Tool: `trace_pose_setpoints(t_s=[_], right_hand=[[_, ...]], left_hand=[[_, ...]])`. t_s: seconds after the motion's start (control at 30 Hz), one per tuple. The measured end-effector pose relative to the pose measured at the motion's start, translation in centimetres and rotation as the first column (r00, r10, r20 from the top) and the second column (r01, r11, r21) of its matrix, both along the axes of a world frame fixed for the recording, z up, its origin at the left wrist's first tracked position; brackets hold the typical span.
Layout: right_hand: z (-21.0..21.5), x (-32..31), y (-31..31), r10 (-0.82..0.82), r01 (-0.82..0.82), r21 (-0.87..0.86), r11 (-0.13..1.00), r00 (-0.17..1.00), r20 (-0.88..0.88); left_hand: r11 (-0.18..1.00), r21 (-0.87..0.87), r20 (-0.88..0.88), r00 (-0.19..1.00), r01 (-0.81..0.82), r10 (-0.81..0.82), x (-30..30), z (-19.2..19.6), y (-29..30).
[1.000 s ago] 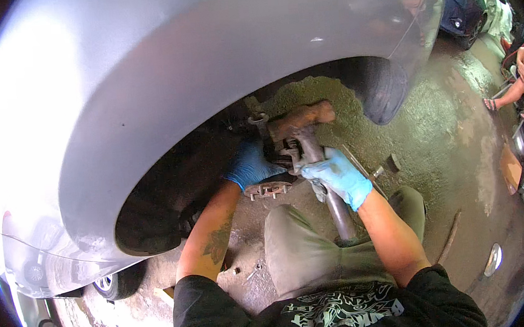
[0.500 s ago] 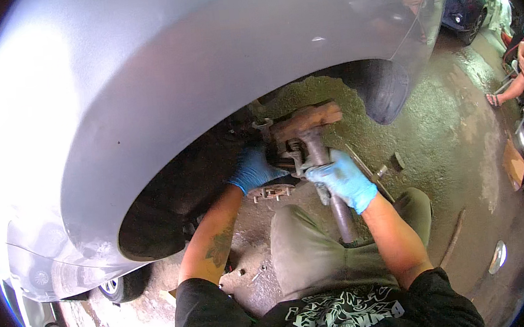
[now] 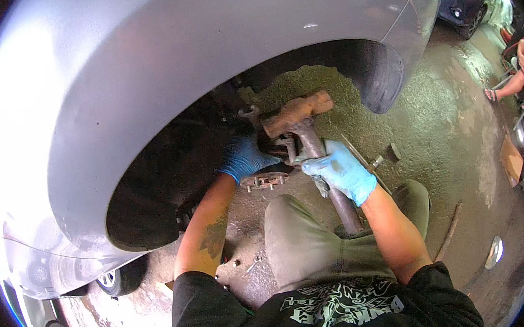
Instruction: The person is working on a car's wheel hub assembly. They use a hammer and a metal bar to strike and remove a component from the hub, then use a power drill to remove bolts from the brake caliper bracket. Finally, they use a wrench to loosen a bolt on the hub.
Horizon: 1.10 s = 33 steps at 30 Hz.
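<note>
My right hand (image 3: 342,172), in a light blue glove, is wrapped around the dark, thick handle of a sledgehammer (image 3: 298,113). Its rusty brown head points up and away from me, beside the knuckle parts in the wheel arch, and the handle's end hangs over my lap. My left hand (image 3: 244,157), gloved in blue too, reaches into the shadow just above the wheel hub (image 3: 265,180), whose studs face me. Its fingers curl in against the suspension parts, partly hidden; what they grip is unclear. A ring-ended metal part (image 3: 248,112) sits farther in.
The silver car's fender (image 3: 201,38) arches over my hands. Right of my knee lie a metal bar (image 3: 368,165) and a small block (image 3: 393,151). Small nuts (image 3: 237,263) are on the floor at lower left. A seated person's legs (image 3: 511,85) show at far right.
The hammer head has risen slightly and moved left, clearing the knuckle parts a little. My left hand has shifted slightly left and up. The whole view has moved a little.
</note>
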State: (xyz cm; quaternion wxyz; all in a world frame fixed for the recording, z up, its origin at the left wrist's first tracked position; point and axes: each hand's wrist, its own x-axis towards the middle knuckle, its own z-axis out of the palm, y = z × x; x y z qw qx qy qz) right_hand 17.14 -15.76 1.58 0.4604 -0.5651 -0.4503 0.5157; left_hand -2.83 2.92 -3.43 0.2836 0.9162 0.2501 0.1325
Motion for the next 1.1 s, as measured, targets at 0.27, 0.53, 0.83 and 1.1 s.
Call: trace_pose_setpoints(t_s=[0.27, 0.53, 0.83, 1.1], right_hand=[[-7.7, 5.8, -1.9, -0.452, 0.407, -0.255, 0.877, 0.879, -0.151], [-24.8, 6.6, 0.1, 0.397, -0.053, -0.651, 0.757, 0.828, 0.395], [-29.5, 4.1, -0.3, 0.539, -0.154, -0.518, 0.841, 0.169, 0.825], [-6.7, 5.3, 7.7, -0.645, 0.347, 0.711, 0.612, 0.739, 0.195]], left_hand=[[0.987, 0.072, -0.042, 0.989, -0.141, 0.145, 0.4, -0.1, -0.8], [0.951, 0.226, -0.183, 0.949, -0.213, 0.256, 0.9, 3.4, -2.0], [0.946, 0.255, -0.053, 0.974, -0.201, 0.222, 1.1, 4.3, -2.8], [0.926, 0.318, 0.061, 0.980, -0.201, 0.192, 0.9, 3.3, -2.2]])
